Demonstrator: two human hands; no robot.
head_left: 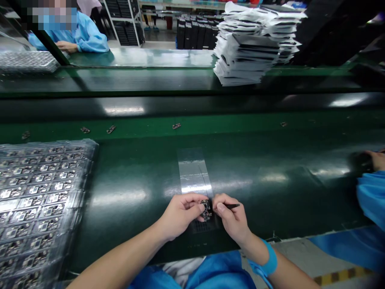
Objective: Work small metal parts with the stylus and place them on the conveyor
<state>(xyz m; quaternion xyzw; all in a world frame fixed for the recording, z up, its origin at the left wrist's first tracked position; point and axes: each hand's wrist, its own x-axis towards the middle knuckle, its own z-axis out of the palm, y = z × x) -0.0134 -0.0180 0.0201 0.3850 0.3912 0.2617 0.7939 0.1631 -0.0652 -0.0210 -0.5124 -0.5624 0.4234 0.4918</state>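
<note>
Hands gripping a circuit board and, perhaps, black tweezers

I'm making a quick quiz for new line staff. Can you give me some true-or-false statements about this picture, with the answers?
1. The left hand holds a small circuit board. True.
2. The right hand is empty. False: it pinches a slim black tool.
3. The blue wrist strap is on the left wrist. False: it is on the right wrist.
4. A clear plastic tray of boards lies to the left of the hands. True.
5. A co-worker's hand shows at the right edge. True.
</note>
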